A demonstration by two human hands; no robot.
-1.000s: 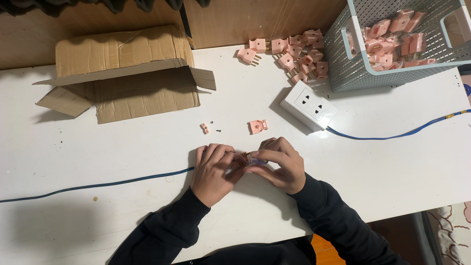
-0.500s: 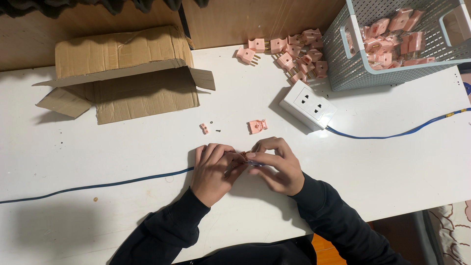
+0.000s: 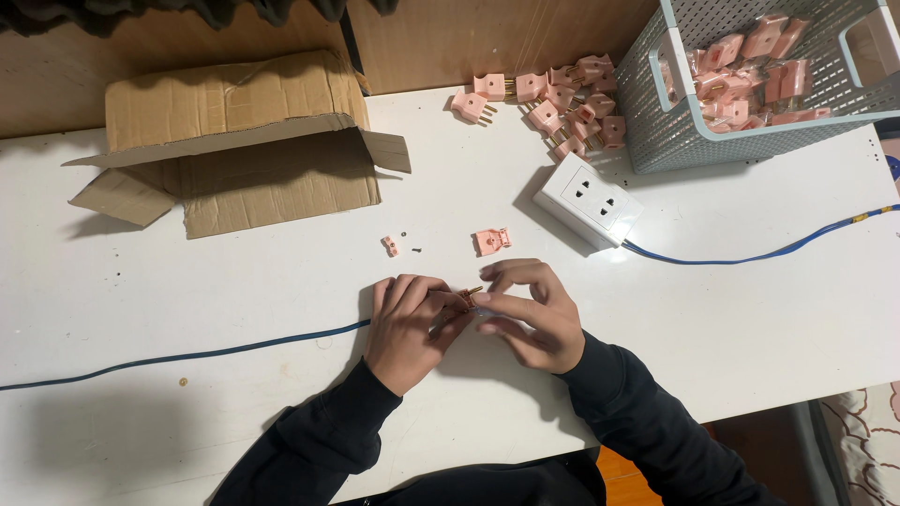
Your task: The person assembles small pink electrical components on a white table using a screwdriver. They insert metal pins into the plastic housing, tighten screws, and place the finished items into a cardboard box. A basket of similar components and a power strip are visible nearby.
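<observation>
My left hand (image 3: 405, 328) and my right hand (image 3: 530, 314) meet at the middle of the white table (image 3: 750, 319). Between their fingertips they pinch a small plug part (image 3: 468, 298) with brass prongs, at the end of a blue wire (image 3: 187, 354) that runs off to the left. Most of the part is hidden by my fingers. Just beyond my hands lie a pink plug shell (image 3: 491, 241), a smaller pink piece (image 3: 390, 245) and a tiny dark screw (image 3: 415, 249).
An open cardboard box (image 3: 234, 141) lies at the back left. A pile of pink plugs (image 3: 562, 98) sits at the back, beside a grey basket (image 3: 675, 131) of more plugs. A white socket block (image 3: 589, 199) has a blue cable (image 3: 778, 251) running right.
My hands have stayed in place; my fingers shifted slightly around the small plug part. Nothing else moved.
</observation>
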